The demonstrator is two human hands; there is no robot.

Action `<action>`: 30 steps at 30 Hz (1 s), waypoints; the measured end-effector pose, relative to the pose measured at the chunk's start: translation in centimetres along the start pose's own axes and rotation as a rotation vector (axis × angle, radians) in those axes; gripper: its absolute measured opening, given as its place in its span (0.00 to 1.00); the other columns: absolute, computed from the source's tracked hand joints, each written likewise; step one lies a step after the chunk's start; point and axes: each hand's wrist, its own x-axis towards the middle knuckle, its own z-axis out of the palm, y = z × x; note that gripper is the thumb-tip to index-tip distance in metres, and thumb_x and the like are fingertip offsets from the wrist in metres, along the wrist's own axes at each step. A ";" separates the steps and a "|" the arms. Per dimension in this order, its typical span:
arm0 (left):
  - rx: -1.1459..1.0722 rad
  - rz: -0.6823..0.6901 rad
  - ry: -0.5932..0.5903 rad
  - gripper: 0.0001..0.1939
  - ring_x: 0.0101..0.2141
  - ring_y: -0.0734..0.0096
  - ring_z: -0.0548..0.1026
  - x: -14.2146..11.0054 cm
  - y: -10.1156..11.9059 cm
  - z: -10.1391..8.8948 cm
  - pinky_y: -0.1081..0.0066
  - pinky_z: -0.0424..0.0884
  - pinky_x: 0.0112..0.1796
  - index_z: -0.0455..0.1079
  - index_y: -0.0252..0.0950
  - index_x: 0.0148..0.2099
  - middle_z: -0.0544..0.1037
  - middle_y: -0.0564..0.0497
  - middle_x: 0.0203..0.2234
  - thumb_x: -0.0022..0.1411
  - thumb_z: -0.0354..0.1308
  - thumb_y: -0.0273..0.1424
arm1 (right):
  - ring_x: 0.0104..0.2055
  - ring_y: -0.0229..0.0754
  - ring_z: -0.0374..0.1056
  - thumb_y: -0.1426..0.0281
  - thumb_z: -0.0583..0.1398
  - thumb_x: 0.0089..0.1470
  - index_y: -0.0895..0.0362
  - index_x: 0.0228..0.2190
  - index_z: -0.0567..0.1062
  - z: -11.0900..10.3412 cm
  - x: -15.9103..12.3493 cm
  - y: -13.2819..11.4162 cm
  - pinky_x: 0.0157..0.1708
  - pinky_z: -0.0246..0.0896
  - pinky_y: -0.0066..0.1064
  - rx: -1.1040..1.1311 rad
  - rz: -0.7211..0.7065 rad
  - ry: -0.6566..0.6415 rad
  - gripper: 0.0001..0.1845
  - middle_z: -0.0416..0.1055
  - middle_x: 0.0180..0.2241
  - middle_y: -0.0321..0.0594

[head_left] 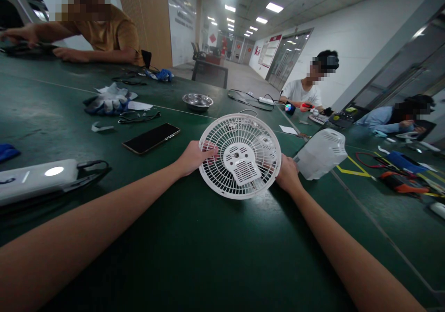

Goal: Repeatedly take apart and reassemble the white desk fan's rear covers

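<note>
A round white fan grille (239, 189), with a slotted plate at its centre, is held tilted up above the green table. My left hand (194, 158) grips its left rim, the thumb lying over the spokes. At the right rim my right hand (288, 173) is closed round the edge, its fingers mostly behind the grille. White parts show dimly through the spokes, too hidden to make out. Just right of my right hand stands a translucent white plastic housing (321, 154). A black phone (151, 138) lies to the left of my left hand.
A metal bowl (198, 101) and grey-blue gloves (109, 101) lie farther back on the table (167, 256). At left is a white device (38, 180) with a cable. An orange-black meter (403, 182) lies at right. Three people sit around the table.
</note>
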 end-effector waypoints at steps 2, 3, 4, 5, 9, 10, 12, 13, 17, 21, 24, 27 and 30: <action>-0.009 -0.014 0.001 0.08 0.35 0.61 0.81 0.0 0.0 0.1 0.59 0.78 0.39 0.79 0.35 0.40 0.83 0.46 0.35 0.60 0.69 0.33 | 0.54 0.61 0.67 0.50 0.60 0.56 0.58 0.53 0.75 -1.3 -0.2 -1.2 0.54 0.62 0.56 0.077 -0.026 0.098 0.31 0.72 0.49 0.55; -0.013 -0.022 0.005 0.08 0.34 0.61 0.81 0.0 0.0 0.1 0.59 0.78 0.39 0.79 0.35 0.40 0.83 0.46 0.34 0.60 0.69 0.33 | 0.53 0.59 0.67 0.52 0.61 0.56 0.58 0.50 0.76 -1.9 -0.4 -2.0 0.55 0.62 0.54 0.131 -0.052 0.147 0.28 0.72 0.49 0.55; -0.016 -0.029 0.014 0.07 0.34 0.62 0.81 0.1 0.0 0.1 0.59 0.78 0.39 0.79 0.35 0.40 0.83 0.46 0.34 0.60 0.68 0.32 | 0.50 0.57 0.68 0.54 0.61 0.56 0.57 0.46 0.78 -2.5 -0.7 -2.8 0.54 0.63 0.52 0.207 -0.068 0.160 0.23 0.74 0.46 0.52; -0.018 -0.035 0.024 0.07 0.34 0.62 0.81 0.1 0.0 0.1 0.59 0.78 0.39 0.79 0.35 0.40 0.83 0.46 0.34 0.60 0.68 0.32 | 0.46 0.54 0.70 0.55 0.61 0.57 0.56 0.41 0.80 -2.9 -1.0 -3.7 0.51 0.65 0.49 0.315 -0.050 0.128 0.19 0.75 0.41 0.48; 0.013 -0.037 0.025 0.06 0.34 0.63 0.81 0.2 -0.1 0.1 0.61 0.78 0.39 0.79 0.35 0.40 0.83 0.47 0.33 0.60 0.68 0.32 | 0.34 0.47 0.72 0.53 0.60 0.59 0.53 0.37 0.80 -2.8 -2.9 -7.2 0.39 0.71 0.43 0.931 0.216 -0.363 0.17 0.77 0.31 0.39; 0.028 -0.035 0.018 0.06 0.34 0.63 0.81 0.1 -0.1 0.1 0.61 0.78 0.39 0.79 0.35 0.40 0.83 0.47 0.33 0.60 0.68 0.32 | 0.35 0.47 0.73 0.54 0.61 0.59 0.52 0.39 0.80 -2.5 -3.3 -7.9 0.39 0.72 0.43 1.061 0.283 -0.461 0.17 0.78 0.32 0.39; 0.055 -0.027 0.020 0.06 0.33 0.63 0.81 0.0 0.1 0.0 0.61 0.78 0.38 0.79 0.35 0.40 0.83 0.48 0.33 0.61 0.68 0.32 | 0.40 0.48 0.75 0.54 0.61 0.59 0.51 0.42 0.79 -2.1 -4.1 -9.1 0.42 0.73 0.44 1.287 0.423 -0.618 0.16 0.80 0.37 0.40; 0.064 -0.023 0.032 0.06 0.33 0.64 0.80 0.0 0.2 0.1 0.61 0.78 0.38 0.79 0.35 0.39 0.83 0.48 0.32 0.60 0.68 0.31 | 0.42 0.49 0.76 0.55 0.60 0.60 0.51 0.43 0.78 -2.0 -4.3 -9.5 0.44 0.74 0.45 1.377 0.484 -0.665 0.16 0.80 0.38 0.40; 0.060 0.002 0.084 0.06 0.31 0.63 0.80 -0.4 0.7 0.3 0.60 0.78 0.37 0.78 0.34 0.37 0.82 0.48 0.29 0.59 0.68 0.31 | 0.50 0.49 0.76 0.59 0.56 0.63 0.52 0.44 0.77 -2.5 -4.8 -10.1 0.51 0.73 0.46 1.569 0.584 -0.757 0.15 0.81 0.41 0.42; 0.055 0.074 0.103 0.08 0.34 0.58 0.81 -0.8 0.8 0.7 0.56 0.79 0.40 0.79 0.35 0.39 0.83 0.47 0.32 0.59 0.69 0.34 | 0.52 0.51 0.75 0.56 0.54 0.63 0.51 0.46 0.76 -2.5 -5.0 -10.6 0.50 0.74 0.48 1.641 0.498 -0.718 0.18 0.81 0.43 0.42; 0.118 0.142 0.137 0.08 0.35 0.56 0.81 -1.0 0.8 0.8 0.56 0.78 0.39 0.80 0.37 0.39 0.83 0.47 0.32 0.60 0.69 0.35 | 0.51 0.52 0.76 0.51 0.52 0.63 0.50 0.46 0.75 -2.0 -5.4 -11.2 0.48 0.75 0.50 1.638 0.393 -0.644 0.21 0.81 0.42 0.42; 0.162 0.152 0.120 0.07 0.35 0.57 0.81 -1.0 0.6 0.8 0.59 0.77 0.39 0.80 0.37 0.38 0.83 0.47 0.32 0.60 0.69 0.34 | 0.50 0.53 0.76 0.51 0.54 0.62 0.49 0.47 0.75 -1.6 -5.7 -11.7 0.47 0.75 0.50 1.602 0.341 -0.616 0.20 0.81 0.41 0.42; 0.086 0.115 0.061 0.11 0.37 0.58 0.81 -0.6 0.3 0.8 0.60 0.77 0.40 0.78 0.37 0.43 0.83 0.46 0.36 0.63 0.67 0.38 | 0.52 0.55 0.75 0.51 0.55 0.61 0.48 0.48 0.74 -1.5 -5.8 -11.5 0.47 0.75 0.52 1.545 0.310 -0.530 0.21 0.80 0.44 0.43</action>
